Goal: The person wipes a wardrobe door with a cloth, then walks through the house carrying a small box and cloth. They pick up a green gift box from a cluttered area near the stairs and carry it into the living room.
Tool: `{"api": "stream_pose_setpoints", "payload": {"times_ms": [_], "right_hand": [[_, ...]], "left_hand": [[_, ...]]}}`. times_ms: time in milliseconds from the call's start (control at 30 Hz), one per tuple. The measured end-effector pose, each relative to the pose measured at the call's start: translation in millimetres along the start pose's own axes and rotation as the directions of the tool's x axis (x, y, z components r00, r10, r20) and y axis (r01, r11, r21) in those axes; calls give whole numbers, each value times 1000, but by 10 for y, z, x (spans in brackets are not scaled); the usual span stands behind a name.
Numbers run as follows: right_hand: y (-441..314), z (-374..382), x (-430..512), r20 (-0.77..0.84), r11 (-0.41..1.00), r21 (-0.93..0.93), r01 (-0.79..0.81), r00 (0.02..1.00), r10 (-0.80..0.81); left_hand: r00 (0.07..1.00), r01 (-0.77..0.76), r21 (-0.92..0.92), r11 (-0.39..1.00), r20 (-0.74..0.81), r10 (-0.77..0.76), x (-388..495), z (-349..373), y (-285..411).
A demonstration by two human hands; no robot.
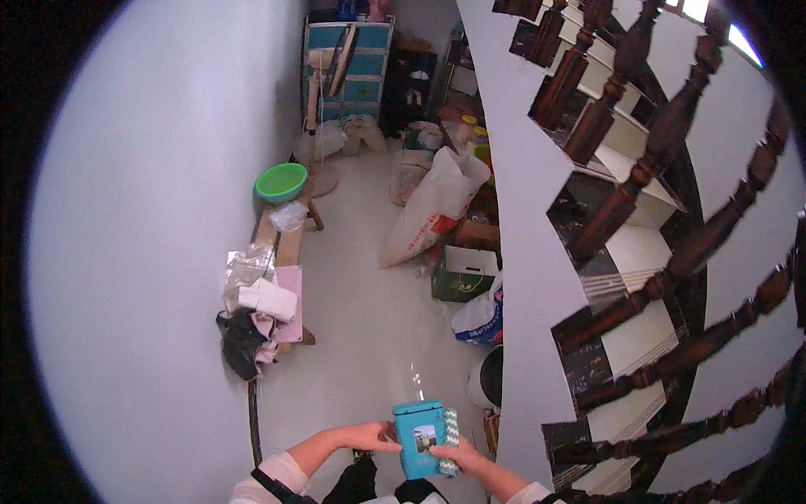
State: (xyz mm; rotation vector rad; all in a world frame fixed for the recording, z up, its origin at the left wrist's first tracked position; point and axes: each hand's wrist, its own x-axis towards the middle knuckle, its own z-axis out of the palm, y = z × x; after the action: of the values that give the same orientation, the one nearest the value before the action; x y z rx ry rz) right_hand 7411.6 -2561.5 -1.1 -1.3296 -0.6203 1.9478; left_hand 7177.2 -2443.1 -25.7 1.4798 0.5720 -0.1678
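A blue rectangular box with a lid and a small picture on its front (419,441) is upright in front of me, low in the view. My left hand (373,436) grips its left side, the thumb on the near face. On the right side, my right hand (463,455) holds the box with its thumb across the front. A green-and-white zigzag-patterned item (449,435) is held against the box by that same hand; what it is, I cannot tell. The fingers behind the box are hidden.
Along the left wall stands a wooden bench (289,246) bearing a green basin (281,181), plastic bags, a white packet and dark cloth. A white woven sack (434,208), a green box (463,274) and a bucket (488,377) line the right. Beyond rises a staircase with dark wooden balusters (655,148).
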Motion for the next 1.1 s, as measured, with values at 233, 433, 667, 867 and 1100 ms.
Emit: {"api": "stream_pose_setpoints", "payload": {"times_ms": [233,433,667,867,1100], "right_hand": [[-282,-340,672,-142,979,178,-102,981,129],[-417,-873,1349,-147,953,120,-279,944,294],[-986,-1194,2023,-194,924,224,-311,915,355],[-1064,-1431,2408,-220,862,361,-356,866,450],[-959,-1745,2975,-334,804,476,-358,772,541]], "left_hand": [[995,31,255,967,-101,-5,810,-1512,-163],[961,224,444,868,-251,-119,1773,-2579,-248],[954,212,647,733,-299,-12,2779,-3555,-373],[971,187,770,611,-239,4,3661,-4184,-510],[967,85,844,530,-198,159,4888,-4705,-765]]}}
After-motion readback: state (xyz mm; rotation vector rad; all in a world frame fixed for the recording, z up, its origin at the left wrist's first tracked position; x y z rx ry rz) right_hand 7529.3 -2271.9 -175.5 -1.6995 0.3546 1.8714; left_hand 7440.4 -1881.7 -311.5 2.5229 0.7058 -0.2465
